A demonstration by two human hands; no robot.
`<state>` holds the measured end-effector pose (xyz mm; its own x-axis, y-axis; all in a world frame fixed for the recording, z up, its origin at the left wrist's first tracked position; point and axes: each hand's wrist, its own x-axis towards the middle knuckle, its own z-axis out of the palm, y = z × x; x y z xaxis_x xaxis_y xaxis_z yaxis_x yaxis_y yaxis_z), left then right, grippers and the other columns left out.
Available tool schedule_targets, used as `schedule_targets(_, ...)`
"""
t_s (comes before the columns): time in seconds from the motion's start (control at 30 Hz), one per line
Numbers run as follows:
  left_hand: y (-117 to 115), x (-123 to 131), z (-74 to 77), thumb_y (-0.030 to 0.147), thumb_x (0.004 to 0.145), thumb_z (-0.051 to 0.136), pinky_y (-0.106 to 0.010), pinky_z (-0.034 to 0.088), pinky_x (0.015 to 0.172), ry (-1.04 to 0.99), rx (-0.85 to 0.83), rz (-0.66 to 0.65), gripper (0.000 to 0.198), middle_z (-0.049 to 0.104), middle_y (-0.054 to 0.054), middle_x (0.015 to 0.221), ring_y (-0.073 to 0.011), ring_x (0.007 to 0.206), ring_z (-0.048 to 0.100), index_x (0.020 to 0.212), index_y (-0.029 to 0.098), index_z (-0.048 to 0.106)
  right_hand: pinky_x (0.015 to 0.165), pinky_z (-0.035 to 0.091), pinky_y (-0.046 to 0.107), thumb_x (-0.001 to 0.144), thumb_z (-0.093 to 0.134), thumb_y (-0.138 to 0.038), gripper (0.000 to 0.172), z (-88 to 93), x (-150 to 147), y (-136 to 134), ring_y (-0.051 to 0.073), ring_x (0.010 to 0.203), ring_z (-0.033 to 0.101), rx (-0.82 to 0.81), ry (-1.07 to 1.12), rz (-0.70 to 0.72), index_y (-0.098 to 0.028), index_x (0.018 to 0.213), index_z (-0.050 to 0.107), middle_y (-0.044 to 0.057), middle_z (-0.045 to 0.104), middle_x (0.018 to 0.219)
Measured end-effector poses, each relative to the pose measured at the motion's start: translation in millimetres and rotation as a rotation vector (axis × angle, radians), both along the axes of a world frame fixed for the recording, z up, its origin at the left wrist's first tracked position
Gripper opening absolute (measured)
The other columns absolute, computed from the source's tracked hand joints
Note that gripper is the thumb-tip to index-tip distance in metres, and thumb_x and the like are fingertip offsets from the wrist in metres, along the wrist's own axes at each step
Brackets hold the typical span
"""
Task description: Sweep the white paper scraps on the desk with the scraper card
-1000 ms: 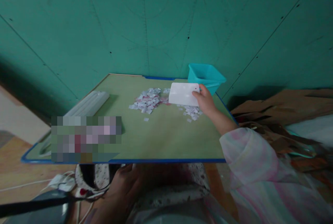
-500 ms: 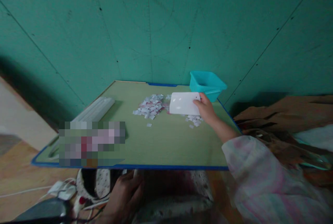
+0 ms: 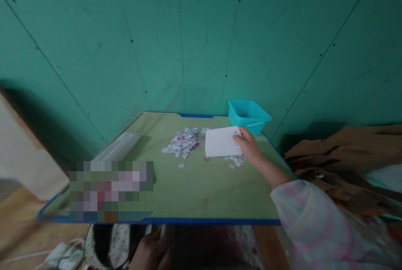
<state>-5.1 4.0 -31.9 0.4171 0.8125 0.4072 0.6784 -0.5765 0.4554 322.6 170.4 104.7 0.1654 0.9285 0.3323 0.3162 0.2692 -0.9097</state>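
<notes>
My right hand [image 3: 250, 147] grips a white plastic scraper [image 3: 222, 142], a flat sheet with a small hole near its right edge, thumb on the face towards me. The scraper is held over the table between two piles of small paper pieces. The larger paper pile [image 3: 184, 142] lies to its left; the smaller pile [image 3: 237, 160] shows partly beneath its lower right edge, the rest hidden. Below the table's front edge my left hand [image 3: 152, 250] is closed, fingers curled, with a pale bit beside them that I cannot identify.
A turquoise basket [image 3: 246, 124] stands at the table's back right corner. On the left of the green table [image 3: 213, 194] lie a clear plastic bundle [image 3: 117, 148] and a blurred-out item [image 3: 116, 188]. Cardboard [image 3: 351, 146] is heaped at right, against the green wall [image 3: 194, 52].
The view has tilted up, so the table sits lower in the picture. The scraper has turned slightly, its right end higher, still in my right hand. My left hand stays under the table.
</notes>
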Motion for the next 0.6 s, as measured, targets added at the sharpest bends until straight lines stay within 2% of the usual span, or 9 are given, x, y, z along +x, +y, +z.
schedule_targets(0.13, -2, 2, 5.5, 0.026, 0.085, 0.031, -0.023, 0.044, 0.052, -0.05, -0.027, -0.03, 0.027, 0.062, -0.003, 0.067, -0.016, 0.059, 0.062, 0.079, 0.024, 0.057, 0.061, 0.038, 0.028, 0.067, 0.047, -0.027, 0.017, 0.2, -1, -2, 0.016, 0.069, 0.049, 0.017, -0.033, -0.023, -0.021, 0.081, 0.051, -0.002, 0.054, 0.073)
schedule_targets(0.27, -4, 5, 8.9, 0.032, 0.086, 0.03, -0.026, 0.04, 0.048, -0.101, -0.094, -0.017, 0.033, 0.058, -0.002, 0.061, -0.016, 0.052, 0.057, 0.064, 0.023, 0.054, 0.063, 0.038, 0.03, 0.068, 0.045, -0.027, 0.013, 0.6, 0, -3, 0.017, 0.071, 0.049, 0.043, -0.081, -0.065, -0.022, 0.079, 0.05, -0.001, 0.053, 0.074)
schedule_targets(0.37, -7, 8, 13.7, 0.034, 0.087, 0.03, -0.027, 0.04, 0.05, -0.141, -0.113, 0.013, 0.035, 0.058, -0.003, 0.061, -0.0171, 0.053, 0.056, 0.061, 0.023, 0.052, 0.063, 0.037, 0.03, 0.068, 0.045, -0.027, 0.012, -0.1, 1, -2, 0.018, 0.07, 0.049, 0.045, -0.084, -0.07, -0.022, 0.078, 0.049, 0.0, 0.053, 0.073)
schedule_targets(0.5, -7, 10, 20.7, 0.035, 0.087, 0.03, -0.025, 0.042, 0.052, -0.168, -0.132, 0.02, 0.03, 0.06, -0.002, 0.066, -0.0153, 0.055, 0.058, 0.078, 0.024, 0.056, 0.064, 0.038, 0.03, 0.067, 0.044, -0.028, 0.013, -0.4, 1, -1, 0.018, 0.07, 0.049, 0.024, -0.122, -0.078, -0.022, 0.078, 0.049, 0.0, 0.054, 0.074)
schedule_targets(0.6, -5, 8, 20.3, 0.035, 0.088, 0.029, -0.024, 0.043, 0.051, -0.138, -0.088, 0.01, 0.028, 0.063, -0.003, 0.068, -0.0151, 0.056, 0.06, 0.077, 0.025, 0.053, 0.065, 0.037, 0.031, 0.068, 0.043, -0.028, 0.015, 1.5, 0, -3, 0.019, 0.073, 0.049, 0.036, -0.144, -0.103, -0.023, 0.081, 0.049, 0.0, 0.055, 0.076)
